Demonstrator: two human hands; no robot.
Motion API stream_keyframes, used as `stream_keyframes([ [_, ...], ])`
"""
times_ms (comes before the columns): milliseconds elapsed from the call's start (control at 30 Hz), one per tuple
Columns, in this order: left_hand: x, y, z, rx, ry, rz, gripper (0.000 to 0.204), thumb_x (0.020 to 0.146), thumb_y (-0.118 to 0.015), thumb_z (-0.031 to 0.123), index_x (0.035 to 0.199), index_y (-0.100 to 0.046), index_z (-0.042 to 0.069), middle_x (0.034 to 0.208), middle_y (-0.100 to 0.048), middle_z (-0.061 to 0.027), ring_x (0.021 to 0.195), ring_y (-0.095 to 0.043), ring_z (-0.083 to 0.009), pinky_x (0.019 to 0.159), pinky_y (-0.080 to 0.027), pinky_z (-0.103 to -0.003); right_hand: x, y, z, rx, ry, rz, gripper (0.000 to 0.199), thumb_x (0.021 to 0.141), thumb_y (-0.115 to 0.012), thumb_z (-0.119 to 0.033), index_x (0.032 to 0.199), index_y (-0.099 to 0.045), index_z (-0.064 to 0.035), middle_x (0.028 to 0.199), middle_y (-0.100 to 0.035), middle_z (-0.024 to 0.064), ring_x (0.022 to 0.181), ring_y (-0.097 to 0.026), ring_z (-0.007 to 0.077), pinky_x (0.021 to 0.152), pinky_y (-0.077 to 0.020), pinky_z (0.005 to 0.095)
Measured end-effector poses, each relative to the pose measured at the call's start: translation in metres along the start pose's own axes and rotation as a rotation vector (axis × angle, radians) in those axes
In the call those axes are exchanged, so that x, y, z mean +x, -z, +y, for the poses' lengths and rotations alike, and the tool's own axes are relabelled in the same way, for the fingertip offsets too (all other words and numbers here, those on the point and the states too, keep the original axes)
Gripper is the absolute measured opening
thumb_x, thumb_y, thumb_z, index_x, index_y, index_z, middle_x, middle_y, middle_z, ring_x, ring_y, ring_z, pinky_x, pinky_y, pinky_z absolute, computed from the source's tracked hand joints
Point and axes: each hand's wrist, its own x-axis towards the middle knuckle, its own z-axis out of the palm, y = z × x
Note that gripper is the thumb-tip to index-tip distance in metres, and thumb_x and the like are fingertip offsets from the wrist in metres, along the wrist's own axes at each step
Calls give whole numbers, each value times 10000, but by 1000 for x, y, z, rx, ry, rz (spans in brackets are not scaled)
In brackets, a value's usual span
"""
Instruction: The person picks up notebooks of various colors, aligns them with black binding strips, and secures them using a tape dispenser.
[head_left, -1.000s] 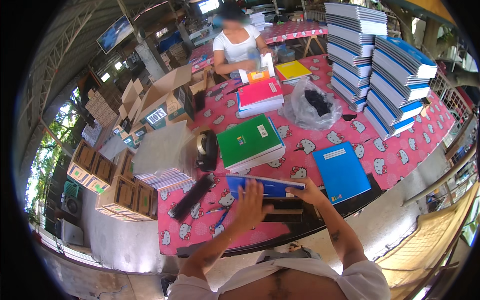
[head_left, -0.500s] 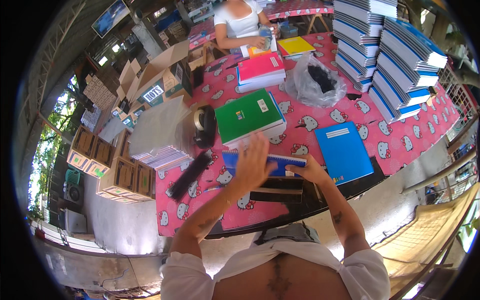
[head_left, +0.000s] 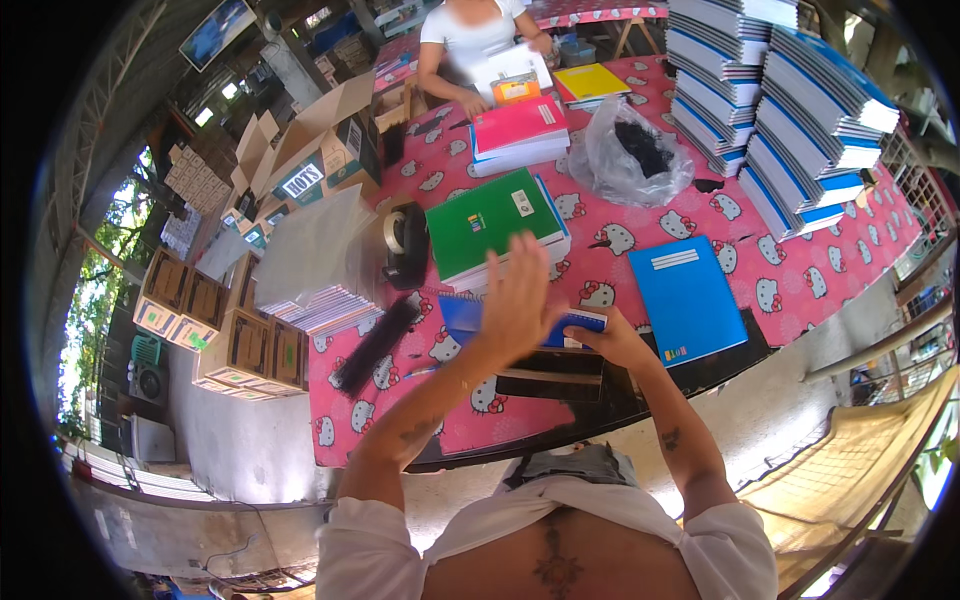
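A blue spiral notebook is held up at a tilt over the table's near edge. My right hand grips its right end, thumb on top. My left hand has its fingers stretched out flat and hides the notebook's middle; whether the palm touches it I cannot tell. Just beyond, a stack topped by a green notebook lies behind my left fingers. To the right, another blue notebook rests flat on the pink tablecloth. A bundle of thin black binding coils lies left of my left hand.
A tape dispenser and a plastic-covered stack stand at left. Tall notebook piles rise at right, near a clear bag with black contents. Across the table, a person handles papers beside a red-topped stack.
My left hand has moved slightly right and up, its fingers now straighter. The blue notebook stays in my right hand. Across the table, the person's hands have parted and white papers are lifted.
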Motion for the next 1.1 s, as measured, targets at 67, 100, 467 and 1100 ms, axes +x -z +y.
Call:
stream_keyframes([
  [67,-90,-44,26,-79,-165,-8,835,929,-522,541,1465,-352,-76,1518,-352,-307,1460,-294,-426,1151,-204,-633,3,-2,0,-6,-21,3,316,906,-691,-71,1217,-678,-17,864,-692,10,758,-559,61,669,-479,262],
  [100,-118,-60,30,-156,-338,-16,830,939,-520,514,1468,-330,-97,1523,-322,-338,1452,-286,-463,1147,-197,-659,7,-6,0,-8,-4,-8,316,906,-691,-71,1217,-678,-17,864,-692,10,758,-559,61,669,-479,262],
  [467,11,1,17,-196,-48,78,884,926,-488,595,1456,-338,-96,1524,-315,-346,1454,-283,-466,1126,-212,-672,-1,-9,11,-69,199,39,267,899,-657,-41,1159,-662,16,892,-715,85,818,-607,83,713,-507,308],
  [1100,-140,-13,81,-1914,994,44,628,1056,-422,437,1479,-357,-22,1424,-450,-231,1335,-435,-330,1153,-279,-421,-78,-60,2,-258,225,157,349,845,-787,-190,1127,-616,-76,1142,-613,70,1070,-585,230,937,-475,390],
])
